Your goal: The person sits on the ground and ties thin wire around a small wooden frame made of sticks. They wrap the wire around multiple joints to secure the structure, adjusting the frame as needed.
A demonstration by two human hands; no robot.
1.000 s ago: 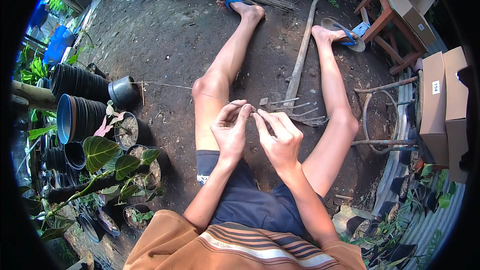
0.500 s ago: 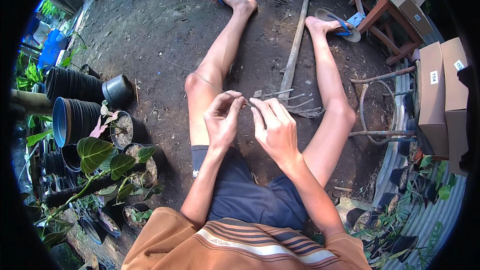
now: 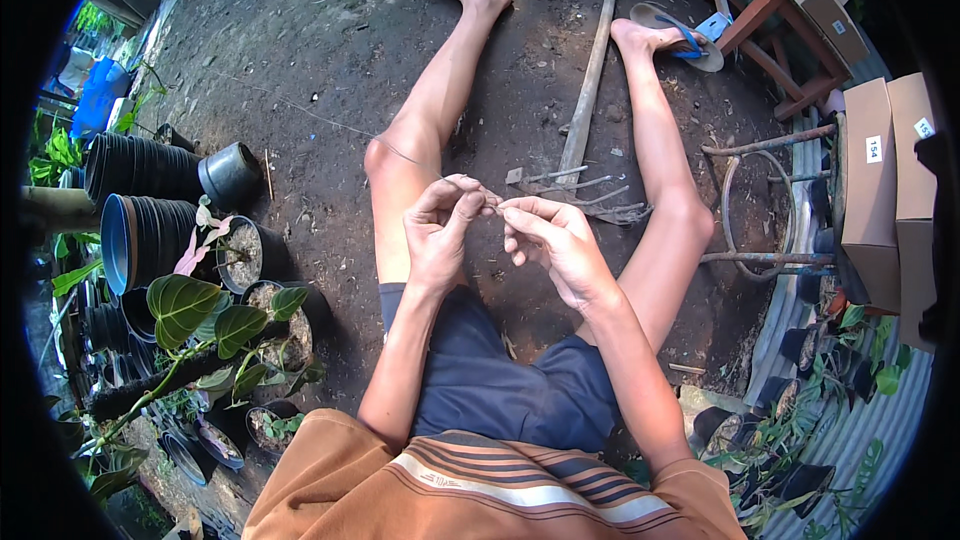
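Hands shifted, pinching wire; pots hold soil.

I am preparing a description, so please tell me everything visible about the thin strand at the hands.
The thin strand looks greyish and wire-like. Pinched by the left hand and apparently the right hand, it curves past the left knee toward the upper left, fading against the soil; knee contact is unclear.

a thin, greyish strand, wire or cord, slants in loosely from the person's left, curving across the left knee toward the left hand; whatever the fingertips pinch is too small to make out.
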